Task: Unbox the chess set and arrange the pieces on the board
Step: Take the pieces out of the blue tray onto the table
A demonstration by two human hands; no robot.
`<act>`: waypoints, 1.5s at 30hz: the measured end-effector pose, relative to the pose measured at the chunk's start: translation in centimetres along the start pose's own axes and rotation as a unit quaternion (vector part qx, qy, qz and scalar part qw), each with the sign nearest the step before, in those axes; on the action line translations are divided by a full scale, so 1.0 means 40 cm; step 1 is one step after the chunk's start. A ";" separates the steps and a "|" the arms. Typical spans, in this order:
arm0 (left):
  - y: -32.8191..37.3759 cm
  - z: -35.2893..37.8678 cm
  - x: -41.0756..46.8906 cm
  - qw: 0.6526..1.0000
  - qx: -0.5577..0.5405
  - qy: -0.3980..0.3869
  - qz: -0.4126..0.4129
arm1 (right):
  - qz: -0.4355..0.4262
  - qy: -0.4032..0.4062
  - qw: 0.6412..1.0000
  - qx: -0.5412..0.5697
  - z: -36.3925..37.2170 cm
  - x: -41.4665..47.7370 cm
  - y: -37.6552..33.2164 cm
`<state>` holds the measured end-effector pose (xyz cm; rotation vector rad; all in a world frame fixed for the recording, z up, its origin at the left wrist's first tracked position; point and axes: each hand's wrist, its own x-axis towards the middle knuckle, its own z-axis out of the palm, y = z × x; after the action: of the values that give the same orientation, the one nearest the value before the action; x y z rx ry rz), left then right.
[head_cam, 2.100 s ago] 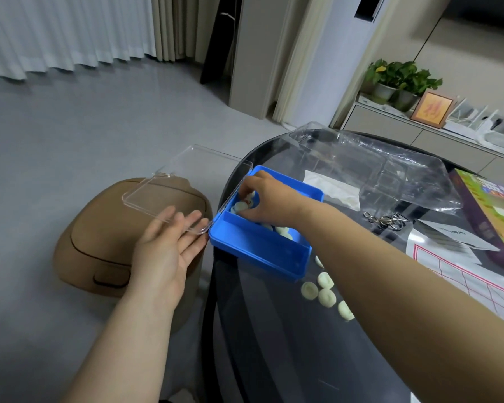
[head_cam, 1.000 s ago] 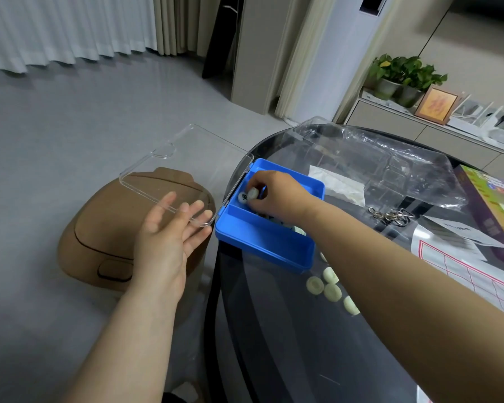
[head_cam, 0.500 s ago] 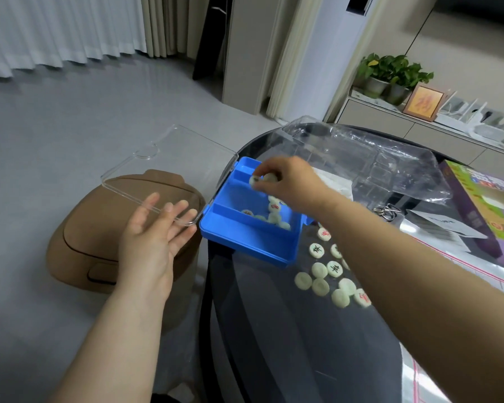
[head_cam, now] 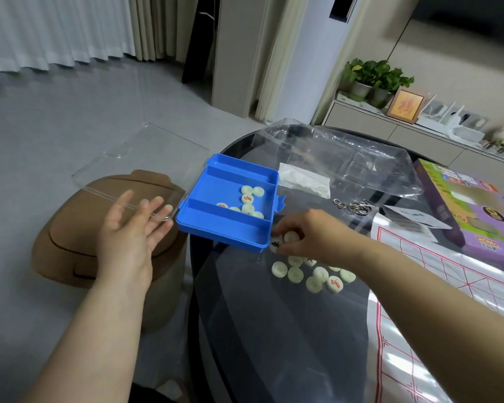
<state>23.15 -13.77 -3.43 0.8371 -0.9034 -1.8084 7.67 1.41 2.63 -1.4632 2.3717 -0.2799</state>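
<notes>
A blue plastic box [head_cam: 216, 225] sits at the left edge of the dark glass table, its clear lid [head_cam: 134, 161] swung open to the left over the floor. Several pale round chess pieces [head_cam: 249, 199] lie in its middle compartment. My left hand [head_cam: 131, 228], fingers straight, presses under the lid's front edge. My right hand [head_cam: 306, 235] holds a few pieces just right of the box's near corner, low over the table. A loose pile of pieces [head_cam: 312, 274] lies on the glass below that hand. The board sheet [head_cam: 437, 266], white with red lines, lies to the right.
A brown lidded bin [head_cam: 79, 228] stands on the floor under the lid. Clear plastic packaging [head_cam: 346, 158], a white packet [head_cam: 303, 180], metal ring puzzles [head_cam: 352, 205], a paper slip [head_cam: 413, 218] and a purple game box [head_cam: 477, 207] lie at the table's far side.
My right hand lifted pieces out of the blue box and carried them right and down to the pile on the table. My left hand stayed at the lid.
</notes>
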 end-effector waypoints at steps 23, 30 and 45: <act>0.011 0.000 -0.003 1.000 0.020 0.000 0.009 | -0.034 0.073 0.996 0.029 -0.073 0.121 -0.060; 0.011 -0.006 0.007 1.000 0.007 -0.003 0.001 | -0.027 -0.125 0.984 -0.127 -0.049 0.196 -0.104; 0.004 -0.007 0.020 1.000 0.011 -0.027 -0.010 | -0.078 -0.036 0.991 -0.101 0.005 0.250 -0.152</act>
<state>23.18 -14.61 -3.56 0.8168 -0.9537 -1.8497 8.65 -10.25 2.71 -1.7244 2.2858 -0.0229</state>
